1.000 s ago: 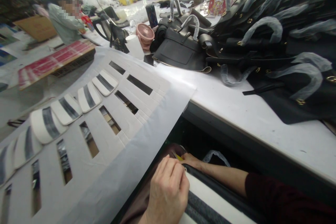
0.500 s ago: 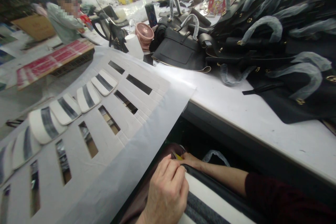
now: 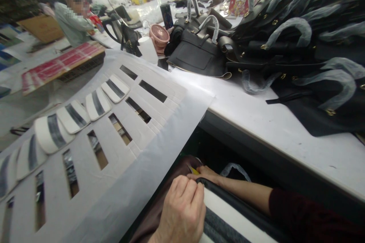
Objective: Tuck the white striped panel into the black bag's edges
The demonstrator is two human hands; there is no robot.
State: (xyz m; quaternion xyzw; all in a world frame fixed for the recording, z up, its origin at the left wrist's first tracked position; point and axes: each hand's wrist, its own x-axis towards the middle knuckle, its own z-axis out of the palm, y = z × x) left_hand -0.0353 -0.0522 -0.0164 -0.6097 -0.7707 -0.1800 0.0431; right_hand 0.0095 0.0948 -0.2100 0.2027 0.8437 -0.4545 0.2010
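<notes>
My left hand (image 3: 182, 209) is closed, its fingers pinching the near corner of a black leather bag piece (image 3: 222, 207) that has a white face with a dark grey stripe. This piece lies low in front of me, at the bottom of the view. Just beyond that corner is my right hand (image 3: 207, 172), reaching in from the right and closed on a small yellow tool (image 3: 194, 170) with a pointed tip. Most of the tool is hidden by my fingers, so its exact kind does not show. Dark brown cloth (image 3: 159, 207) lies under and beside my left hand.
A slotted white board (image 3: 114, 152) on the left carries several white flaps (image 3: 53, 133) with dark stripes. Black handbags (image 3: 199, 53) with wrapped handles crowd the white table (image 3: 256, 121). A pink fan (image 3: 159, 38) stands behind the board; co-workers (image 3: 74, 22) sit farther back.
My left fingers have shifted slightly down at the corner, showing more of its black edge. The whole view has moved a little to the right. Both hands keep their grip.
</notes>
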